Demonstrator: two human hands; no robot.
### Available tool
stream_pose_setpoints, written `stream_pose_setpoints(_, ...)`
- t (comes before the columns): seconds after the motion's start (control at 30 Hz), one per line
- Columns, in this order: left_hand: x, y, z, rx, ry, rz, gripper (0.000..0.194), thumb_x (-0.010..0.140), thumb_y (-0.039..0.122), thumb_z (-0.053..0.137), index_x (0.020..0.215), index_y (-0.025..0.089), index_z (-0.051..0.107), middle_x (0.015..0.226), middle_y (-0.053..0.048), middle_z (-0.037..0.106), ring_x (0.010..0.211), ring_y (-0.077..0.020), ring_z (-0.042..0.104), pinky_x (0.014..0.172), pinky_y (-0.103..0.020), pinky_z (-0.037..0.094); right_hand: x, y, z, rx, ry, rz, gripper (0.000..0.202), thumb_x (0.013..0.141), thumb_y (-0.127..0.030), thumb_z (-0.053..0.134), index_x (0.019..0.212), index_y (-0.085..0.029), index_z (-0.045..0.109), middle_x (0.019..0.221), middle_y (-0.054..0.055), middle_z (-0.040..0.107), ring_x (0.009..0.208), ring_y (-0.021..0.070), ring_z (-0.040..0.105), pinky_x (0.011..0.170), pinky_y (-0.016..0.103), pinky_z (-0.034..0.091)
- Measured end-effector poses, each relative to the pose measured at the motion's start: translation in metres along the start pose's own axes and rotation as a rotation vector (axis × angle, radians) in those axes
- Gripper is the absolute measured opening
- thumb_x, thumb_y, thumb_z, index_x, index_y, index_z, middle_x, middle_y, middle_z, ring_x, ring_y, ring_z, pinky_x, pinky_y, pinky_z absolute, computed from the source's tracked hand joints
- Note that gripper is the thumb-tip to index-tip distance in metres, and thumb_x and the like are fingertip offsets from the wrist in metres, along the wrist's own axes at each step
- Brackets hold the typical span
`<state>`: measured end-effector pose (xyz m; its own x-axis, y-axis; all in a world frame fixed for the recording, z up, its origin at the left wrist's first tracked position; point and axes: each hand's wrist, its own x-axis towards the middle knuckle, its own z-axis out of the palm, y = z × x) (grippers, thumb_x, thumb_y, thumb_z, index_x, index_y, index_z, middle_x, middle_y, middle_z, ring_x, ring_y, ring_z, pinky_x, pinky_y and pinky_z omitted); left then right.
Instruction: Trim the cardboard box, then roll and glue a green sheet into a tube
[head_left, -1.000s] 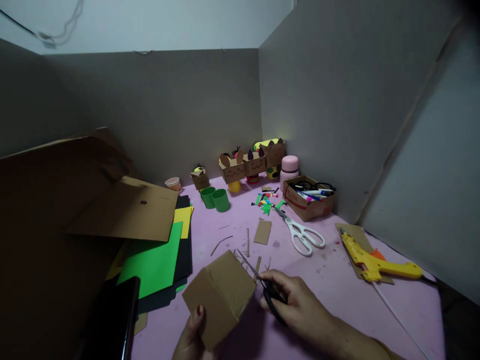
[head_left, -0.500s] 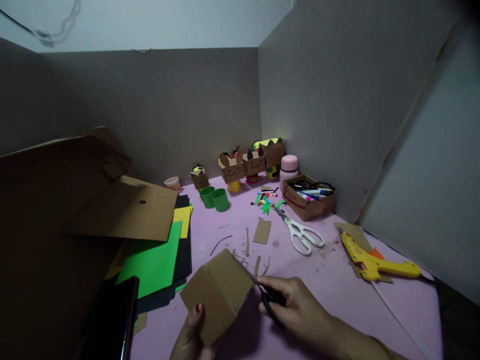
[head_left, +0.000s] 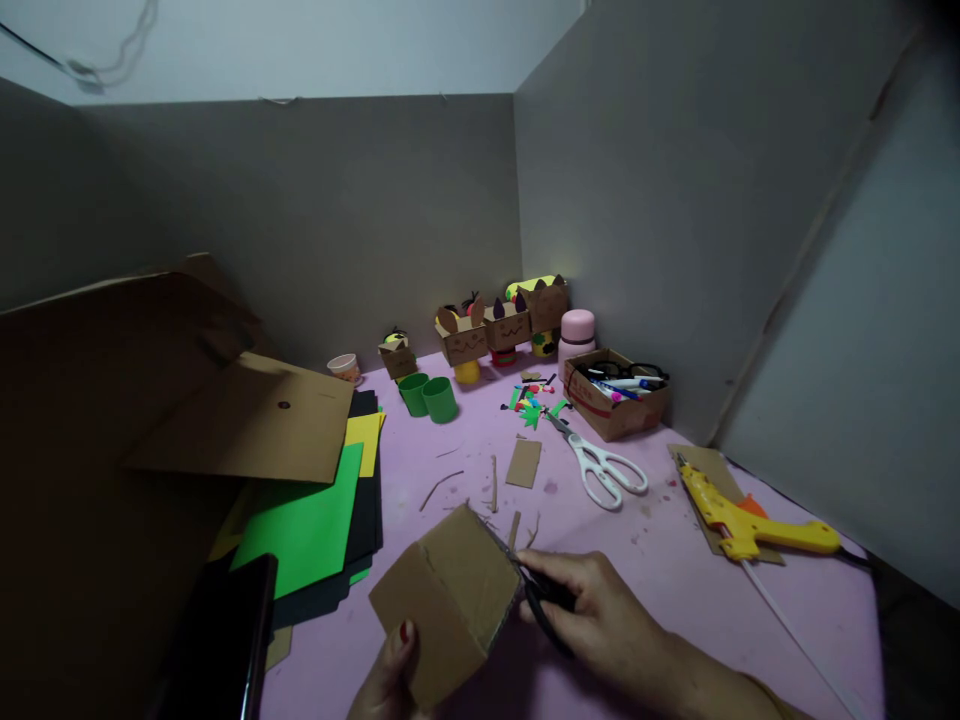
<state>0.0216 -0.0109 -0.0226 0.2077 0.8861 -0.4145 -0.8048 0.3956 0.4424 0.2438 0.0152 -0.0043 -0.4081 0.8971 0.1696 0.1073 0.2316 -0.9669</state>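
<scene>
A creased piece of brown cardboard is pinched at its lower left edge by my left hand, thumb on top, other fingers mostly hidden beneath. My right hand is closed round the handles of black scissors. Their blades lie along the upper right edge of the cardboard. Thin cardboard offcuts lie on the pink tabletop just beyond, with a small cardboard rectangle behind them.
White scissors and a yellow glue gun lie at right. A pen box, pink bottle, green tubes and cardboard figures stand behind. Coloured sheets, a large cardboard and a dark device are left.
My left hand and the cardboard have shifted slightly right and down, so the cardboard's edge sits further along the blades. My right hand has barely moved.
</scene>
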Motion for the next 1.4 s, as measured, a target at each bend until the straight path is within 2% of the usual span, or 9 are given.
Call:
stream_pose_setpoints(0.13,0.003,0.000,0.005,0.002,0.126,0.120,0.081,0.065,0.005,0.075,0.137,0.025,0.043,0.094,-0.008,0.078,0.100,-0.0320,0.068,0.093,-0.046,0.051,0.001,0.002,0.001,-0.002,0.030,0.036,0.011,0.076,-0.018,0.060,0.083,-0.018,0.068,0.065,-0.005,0.049,0.060,0.0115,0.040,0.056,0.023,0.033)
stream_pose_setpoints(0.23,0.002,0.003,0.014,-0.012,0.189,0.137,0.085,0.060,0.000,0.076,0.135,0.026,0.045,0.081,-0.004,0.079,0.090,-0.0300,0.072,0.089,-0.044,0.054,0.001,0.002,0.003,-0.006,0.053,0.035,0.016,0.074,-0.017,0.061,0.088,-0.018,0.068,0.069,-0.004,0.053,0.064,0.0124,0.044,0.059,0.023,0.036)
stream_pose_setpoints(0.4,-0.001,0.003,0.020,-0.008,0.231,0.133,0.086,0.057,-0.006,0.075,0.133,0.023,0.047,0.071,-0.002,0.077,0.074,-0.0269,0.074,0.081,-0.041,0.058,0.000,0.003,0.002,-0.092,0.041,0.030,0.024,0.074,-0.017,0.062,0.097,-0.020,0.069,0.075,-0.002,0.060,0.066,0.0134,0.049,0.060,0.024,0.038)
stream_pose_setpoints(0.6,0.000,0.003,0.013,0.019,0.222,0.112,0.077,0.063,-0.003,0.073,0.132,0.022,0.049,0.072,-0.002,0.077,0.061,-0.0207,0.073,0.070,-0.031,0.061,0.000,0.005,-0.001,-0.215,0.053,-0.004,0.020,0.075,-0.018,0.063,0.094,-0.021,0.068,0.074,-0.002,0.061,0.065,0.0137,0.050,0.060,0.024,0.037)
stream_pose_setpoints(0.8,0.003,0.003,0.003,-0.006,0.167,0.084,0.075,0.064,0.000,0.075,0.132,0.022,0.050,0.075,-0.004,0.078,0.070,-0.0232,0.074,0.080,-0.035,0.059,-0.001,0.002,-0.002,-0.242,0.042,-0.020,0.011,0.078,-0.018,0.061,0.087,-0.020,0.067,0.066,-0.004,0.053,0.060,0.0116,0.044,0.057,0.023,0.034)
stream_pose_setpoints(0.97,0.005,0.002,0.004,-0.009,0.138,0.073,0.082,0.065,0.002,0.075,0.138,0.022,0.043,0.079,-0.005,0.079,0.090,-0.0295,0.072,0.093,-0.043,0.051,-0.003,0.002,-0.002,-0.227,0.026,-0.036,0.012,0.080,-0.018,0.060,0.090,-0.020,0.066,0.066,-0.006,0.050,0.059,0.0107,0.043,0.056,0.022,0.033)
stream_pose_setpoints(1.13,0.006,0.002,0.001,-0.005,0.082,0.057,0.085,0.067,0.004,0.073,0.142,0.025,0.037,0.089,-0.007,0.079,0.094,-0.0301,0.070,0.098,-0.044,0.047,-0.003,0.001,-0.002,-0.253,0.020,-0.035,0.007,0.081,-0.019,0.060,0.086,-0.019,0.065,0.065,-0.006,0.049,0.059,0.0105,0.042,0.056,0.022,0.032)
stream_pose_setpoints(1.23,0.005,0.004,-0.002,-0.008,0.071,0.059,0.088,0.066,0.003,0.074,0.142,0.026,0.036,0.086,-0.006,0.079,0.095,-0.0302,0.070,0.098,-0.044,0.047,-0.003,0.001,-0.002,-0.257,0.024,-0.038,0.007,0.081,-0.020,0.060,0.086,-0.019,0.065,0.066,-0.005,0.051,0.060,0.0111,0.043,0.057,0.022,0.034)
stream_pose_setpoints(1.4,0.003,0.005,-0.005,0.019,0.114,0.062,0.086,0.064,0.004,0.076,0.140,0.025,0.041,0.082,-0.005,0.079,0.098,-0.0312,0.069,0.096,-0.045,0.049,-0.001,0.000,-0.004,-0.321,0.024,-0.033,0.020,0.080,-0.020,0.059,0.099,-0.021,0.066,0.075,-0.001,0.061,0.066,0.0141,0.051,0.063,0.023,0.038)
